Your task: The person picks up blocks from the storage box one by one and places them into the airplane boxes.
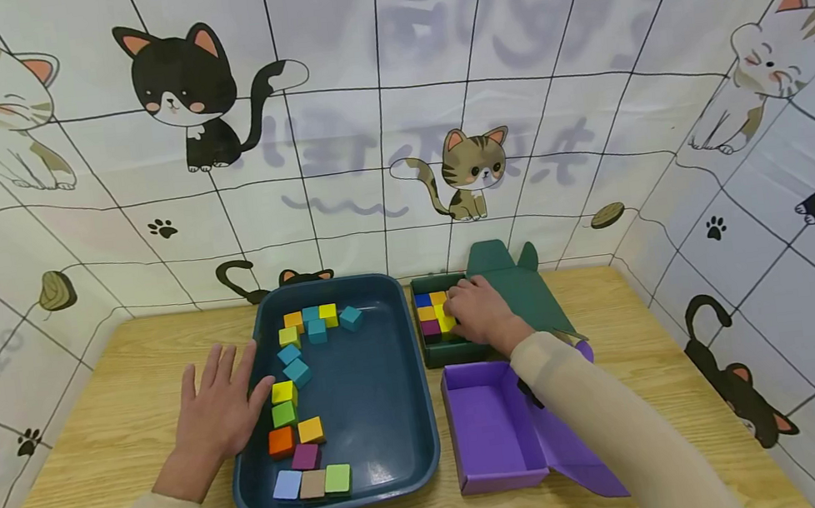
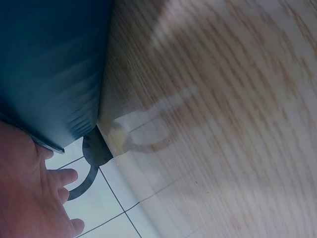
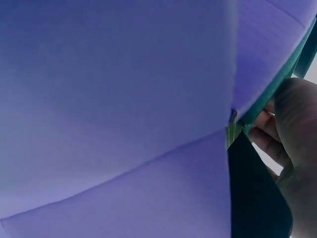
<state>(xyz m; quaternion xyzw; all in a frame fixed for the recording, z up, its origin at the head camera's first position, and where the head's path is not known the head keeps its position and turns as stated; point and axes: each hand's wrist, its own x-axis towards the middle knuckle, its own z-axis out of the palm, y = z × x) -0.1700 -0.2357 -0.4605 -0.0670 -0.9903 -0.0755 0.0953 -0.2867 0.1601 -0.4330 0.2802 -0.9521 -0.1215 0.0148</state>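
In the head view, my left hand (image 1: pixel 217 405) lies with fingers spread over the left rim of a dark blue tray (image 1: pixel 376 375), its thumb near a yellow cube (image 1: pixel 283 393). Several other coloured cubes are scattered along the tray's left and far side, among them an orange cube (image 1: pixel 281 443) and a purple cube (image 1: pixel 306 457). My right hand (image 1: pixel 485 312) reaches into a dark green box (image 1: pixel 457 355), at the yellow cubes (image 1: pixel 446 323) packed in its left part. Its fingertips are hidden, so whether they pinch a cube is unclear.
An open purple box (image 1: pixel 491 429) stands in front of the green one, its lid folded out to the right beneath my right forearm. The green lid (image 1: pixel 529 295) lies back to the right. Behind the wooden table (image 1: pixel 153 341) hangs a cat-patterned cloth (image 1: pixel 340 127).
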